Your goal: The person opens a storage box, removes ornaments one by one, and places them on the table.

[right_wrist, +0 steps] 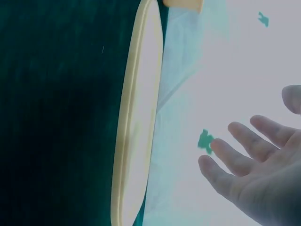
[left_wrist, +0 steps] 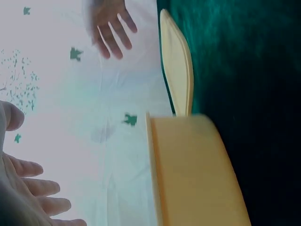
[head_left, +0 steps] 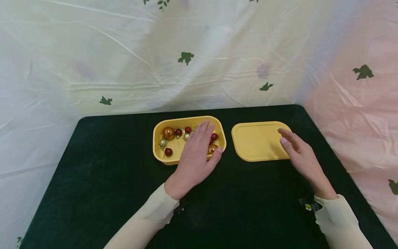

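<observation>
From here I see the left hand (head_left: 196, 155) empty, fingers straight, above the yellow box (head_left: 178, 148) at the centre of the head view, and the right hand (head_left: 302, 157) empty, fingers relaxed, over the right end of the yellow lid (head_left: 255, 141), right of centre. Baubles (head_left: 169, 133) lie inside the box, and the dark green table (head_left: 109, 180) spreads across the lower frame.

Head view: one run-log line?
left hand: hovers over yellow box; right hand: hovers near yellow lid; box: uncovered, baubles inside; lid: beside box

Box (left_wrist: 197, 174), lid (head_left: 258, 141): smooth plastic. Baubles (head_left: 169, 133): glossy. Table cover (head_left: 109, 180): matt, velvety cloth. Backdrop (head_left: 124, 76): creased, faintly shiny sheet.
</observation>
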`<state>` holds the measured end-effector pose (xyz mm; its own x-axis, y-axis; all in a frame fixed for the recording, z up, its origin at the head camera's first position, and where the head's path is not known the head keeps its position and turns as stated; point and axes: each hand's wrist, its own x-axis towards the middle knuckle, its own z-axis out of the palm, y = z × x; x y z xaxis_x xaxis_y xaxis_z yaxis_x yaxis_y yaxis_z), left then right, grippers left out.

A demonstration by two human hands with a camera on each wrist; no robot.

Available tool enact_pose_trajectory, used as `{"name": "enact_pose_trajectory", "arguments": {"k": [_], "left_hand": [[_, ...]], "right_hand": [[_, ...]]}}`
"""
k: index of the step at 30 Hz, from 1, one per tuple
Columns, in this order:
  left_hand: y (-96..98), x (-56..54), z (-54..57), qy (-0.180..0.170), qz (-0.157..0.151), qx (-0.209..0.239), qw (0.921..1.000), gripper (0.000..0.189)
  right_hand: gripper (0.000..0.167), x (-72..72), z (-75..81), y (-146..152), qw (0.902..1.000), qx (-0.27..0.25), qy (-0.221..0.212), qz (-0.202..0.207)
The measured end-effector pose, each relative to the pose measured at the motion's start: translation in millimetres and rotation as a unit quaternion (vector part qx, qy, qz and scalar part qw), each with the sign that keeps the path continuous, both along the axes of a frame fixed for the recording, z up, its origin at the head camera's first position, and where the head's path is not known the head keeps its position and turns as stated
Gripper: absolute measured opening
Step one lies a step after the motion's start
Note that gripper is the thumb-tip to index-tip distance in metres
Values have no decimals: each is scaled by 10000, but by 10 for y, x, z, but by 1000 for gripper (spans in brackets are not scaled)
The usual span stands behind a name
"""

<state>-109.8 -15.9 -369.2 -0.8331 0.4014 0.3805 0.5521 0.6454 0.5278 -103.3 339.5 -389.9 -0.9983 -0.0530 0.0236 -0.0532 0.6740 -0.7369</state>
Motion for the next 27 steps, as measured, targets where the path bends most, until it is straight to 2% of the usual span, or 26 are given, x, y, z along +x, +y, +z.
{"name": "enact_pose_trajectory", "arguments": {"k": [6,12,19,27], "left_hand": [[-274,-8,-13,19,332,14,9994,69],[-551,-14,-30,-248,742,-108,9969,76],[-867,-11,-103,-621,1185,-646,9889,80],[-1168,-3,-212,-987,1505,-892,9796,85]], "right_hand": [[50,27,12,-206,9998,-51,198,70],[46,48,69,-422,9979,-379,419,320],[44,62,110,-646,9933,-562,666,763],[46,29,176,-903,9898,-531,625,1164]]}}
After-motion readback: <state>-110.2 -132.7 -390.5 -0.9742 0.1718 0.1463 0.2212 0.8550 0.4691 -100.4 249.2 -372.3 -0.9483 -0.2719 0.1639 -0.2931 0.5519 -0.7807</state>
